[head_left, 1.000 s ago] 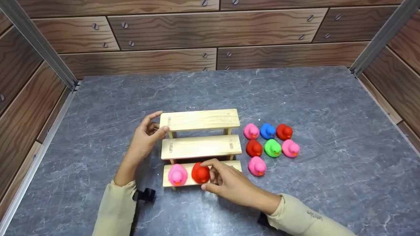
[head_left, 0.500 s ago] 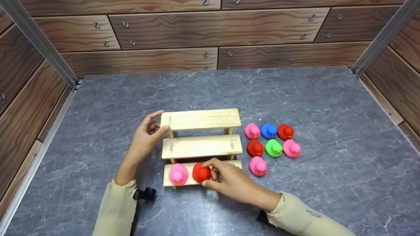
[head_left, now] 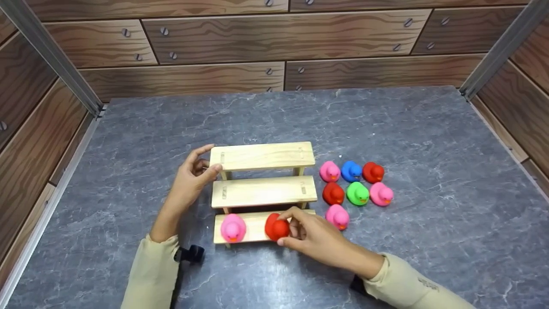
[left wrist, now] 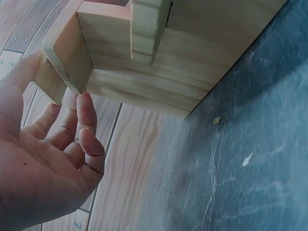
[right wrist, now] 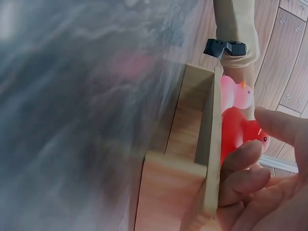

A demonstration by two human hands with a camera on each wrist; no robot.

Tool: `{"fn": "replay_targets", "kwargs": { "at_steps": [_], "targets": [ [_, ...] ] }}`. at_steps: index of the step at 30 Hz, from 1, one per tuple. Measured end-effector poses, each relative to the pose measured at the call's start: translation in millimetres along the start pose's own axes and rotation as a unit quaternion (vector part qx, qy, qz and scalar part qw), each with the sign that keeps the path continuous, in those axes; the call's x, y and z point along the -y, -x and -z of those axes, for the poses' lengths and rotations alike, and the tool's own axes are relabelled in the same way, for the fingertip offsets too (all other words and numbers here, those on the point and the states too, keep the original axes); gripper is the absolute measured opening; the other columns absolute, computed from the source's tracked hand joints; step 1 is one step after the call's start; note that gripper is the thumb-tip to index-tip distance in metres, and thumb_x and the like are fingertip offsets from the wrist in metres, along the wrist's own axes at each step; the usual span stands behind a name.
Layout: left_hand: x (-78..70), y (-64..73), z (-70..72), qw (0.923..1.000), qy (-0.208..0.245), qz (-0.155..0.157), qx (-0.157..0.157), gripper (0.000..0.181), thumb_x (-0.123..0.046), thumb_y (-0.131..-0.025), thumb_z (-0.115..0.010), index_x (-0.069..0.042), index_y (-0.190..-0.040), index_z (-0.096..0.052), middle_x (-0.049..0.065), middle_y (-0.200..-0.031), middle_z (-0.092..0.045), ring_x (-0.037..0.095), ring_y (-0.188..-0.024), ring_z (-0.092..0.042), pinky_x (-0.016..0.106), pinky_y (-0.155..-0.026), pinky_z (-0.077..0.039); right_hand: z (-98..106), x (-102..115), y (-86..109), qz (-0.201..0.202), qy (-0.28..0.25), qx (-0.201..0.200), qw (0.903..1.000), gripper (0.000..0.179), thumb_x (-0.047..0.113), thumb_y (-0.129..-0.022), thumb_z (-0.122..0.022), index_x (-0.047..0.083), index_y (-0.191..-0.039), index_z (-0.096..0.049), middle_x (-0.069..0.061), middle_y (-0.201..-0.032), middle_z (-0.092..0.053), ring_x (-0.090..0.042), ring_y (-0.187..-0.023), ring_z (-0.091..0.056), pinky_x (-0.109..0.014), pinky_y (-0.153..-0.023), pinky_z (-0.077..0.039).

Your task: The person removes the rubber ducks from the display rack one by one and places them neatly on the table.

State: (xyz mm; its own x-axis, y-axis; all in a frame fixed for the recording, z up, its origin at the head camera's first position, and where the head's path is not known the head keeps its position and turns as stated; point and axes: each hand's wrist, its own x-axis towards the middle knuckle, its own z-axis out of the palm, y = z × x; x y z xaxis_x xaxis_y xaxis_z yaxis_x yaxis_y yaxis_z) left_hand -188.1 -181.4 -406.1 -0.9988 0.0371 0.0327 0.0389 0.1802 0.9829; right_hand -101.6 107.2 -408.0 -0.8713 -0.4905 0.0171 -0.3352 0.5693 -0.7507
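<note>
A pale three-step wooden display stand (head_left: 263, 192) stands mid-table. My left hand (head_left: 187, 182) holds the left end of its top step, thumb in front and fingers behind; the left wrist view shows the fingertips at the board's edge (left wrist: 72, 72). On the lowest step, a red rubber duck (head_left: 276, 227) sits right of centre. My right hand (head_left: 319, 238) pinches it from the right between thumb and index finger, the other fingers curled beside it (right wrist: 245, 185). To its left, apart from it, a pink rubber duck (head_left: 233, 227) sits on the same step.
Right of the stand, several ducks lie in loose rows on the grey marbled table (head_left: 429, 240): among them a blue duck (head_left: 351, 171), a green duck (head_left: 357, 194) and a pink duck (head_left: 337, 216) close behind my right hand. Wood-patterned walls (head_left: 283, 38) enclose the table.
My right hand and the red duck have moved right along the lowest step, widening the gap to the pink duck. My left hand keeps its hold on the top step.
</note>
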Motion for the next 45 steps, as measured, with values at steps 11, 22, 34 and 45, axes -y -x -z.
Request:
{"fn": "replay_targets", "kwargs": {
  "at_steps": [11, 22, 34, 45],
  "targets": [
    [2.7, 1.1, 0.7, 1.0, -0.002, 0.002, -0.009, 0.055, -0.008, -0.091, -0.065, -0.011, -0.142, -0.046, -0.001, -0.082, -0.063, 0.01, -0.073, -0.059, 0.026, -0.073, -0.051, 23, -9, 16.4, -0.007, -0.043, 0.002, 0.999, 0.033, 0.028, -0.084, -0.075, 0.013, -0.109, -0.059, 0.006, -0.074, -0.052, 0.0, -0.061, -0.044, -0.017, -0.055, -0.04],
    [3.6, 0.3, 0.9, 0.9999, -0.003, 0.006, -0.01, 0.055, -0.008, -0.091, -0.066, -0.011, -0.142, -0.046, -0.001, -0.081, -0.062, 0.011, -0.073, -0.059, 0.026, -0.073, -0.052, 52, -19, 32.0, 0.007, -0.065, -0.042, 0.997, 0.035, 0.02, -0.083, -0.076, 0.005, -0.11, -0.06, 0.0, -0.076, -0.053, -0.001, -0.065, -0.046, -0.018, -0.056, -0.043],
    [2.9, 0.5, 0.4, 0.9999, 0.003, 0.005, -0.01, 0.055, -0.007, -0.091, -0.066, -0.011, -0.142, -0.045, -0.001, -0.081, -0.062, 0.012, -0.075, -0.059, 0.025, -0.073, -0.051, 82, -29, 51.2, -0.029, -0.084, -0.062, 0.9941, 0.036, 0.014, -0.084, -0.075, 0.002, -0.113, -0.059, 0.0, -0.077, -0.051, -0.004, -0.065, -0.047, -0.019, -0.056, -0.043],
    [1.5, -0.5, -0.6, 1.0, -0.001, 0.002, -0.008, 0.056, -0.008, -0.091, -0.066, -0.01, -0.142, -0.045, -0.001, -0.081, -0.063, 0.012, -0.075, -0.059, 0.026, -0.074, -0.052, 99, -45, 66.2, -0.04, -0.067, -0.077, 0.994, 0.034, 0.008, -0.086, -0.072, 0.0, -0.115, -0.058, 0.002, -0.076, -0.051, -0.005, -0.063, -0.048, -0.021, -0.053, -0.041]
  ]
}}
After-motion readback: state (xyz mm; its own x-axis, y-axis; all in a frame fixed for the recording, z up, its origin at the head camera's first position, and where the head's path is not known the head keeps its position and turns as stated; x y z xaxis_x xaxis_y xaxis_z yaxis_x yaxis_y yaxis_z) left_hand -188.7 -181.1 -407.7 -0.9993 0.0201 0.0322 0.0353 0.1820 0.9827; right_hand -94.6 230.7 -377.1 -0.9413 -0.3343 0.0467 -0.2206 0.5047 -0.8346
